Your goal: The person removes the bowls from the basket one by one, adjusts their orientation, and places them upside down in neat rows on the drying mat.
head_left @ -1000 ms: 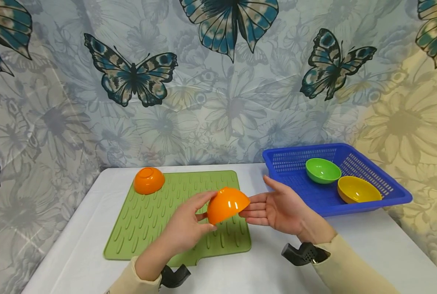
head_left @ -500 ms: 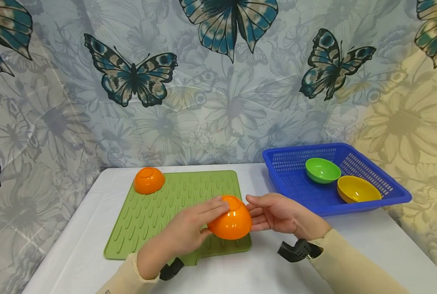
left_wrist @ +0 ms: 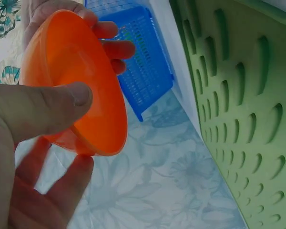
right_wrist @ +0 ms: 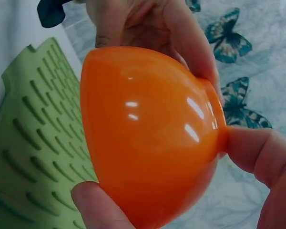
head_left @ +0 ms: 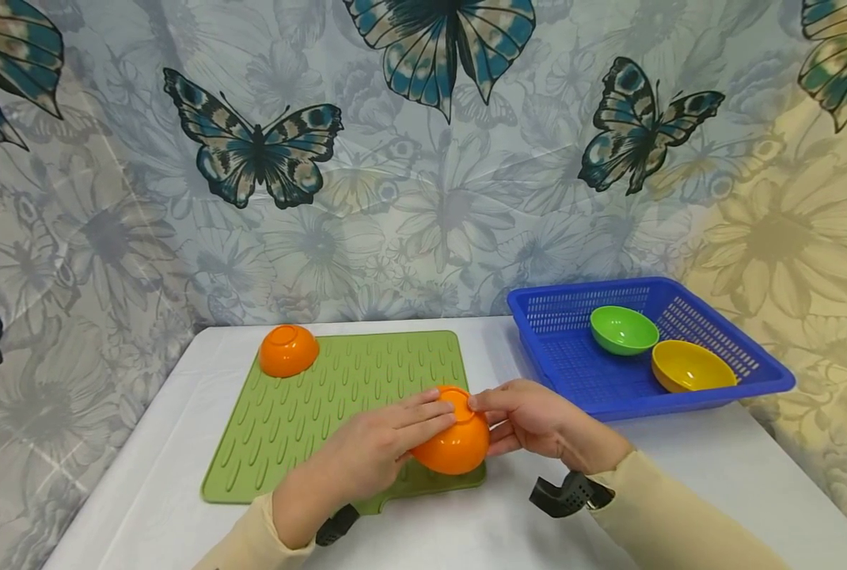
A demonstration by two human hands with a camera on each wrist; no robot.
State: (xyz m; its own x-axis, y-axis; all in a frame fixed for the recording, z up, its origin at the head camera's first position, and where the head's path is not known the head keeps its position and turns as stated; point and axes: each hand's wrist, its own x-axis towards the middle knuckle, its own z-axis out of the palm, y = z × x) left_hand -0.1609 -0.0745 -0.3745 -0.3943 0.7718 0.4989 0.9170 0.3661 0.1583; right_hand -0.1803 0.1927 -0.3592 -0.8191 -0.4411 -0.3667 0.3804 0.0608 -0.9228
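I see the held glossy orange round bowl base up, lower centre of frame. Left hand grips its left side, thumb inside; right hand pinches it opposite, foot to rim. Neither nearer.

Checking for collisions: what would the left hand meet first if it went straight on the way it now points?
The orange bowl the left hand grips; past that, the right hand seems next in line, though depth is hard to judge.

The head camera looks forward and down. Both wrist views share the held orange bowl, close up.
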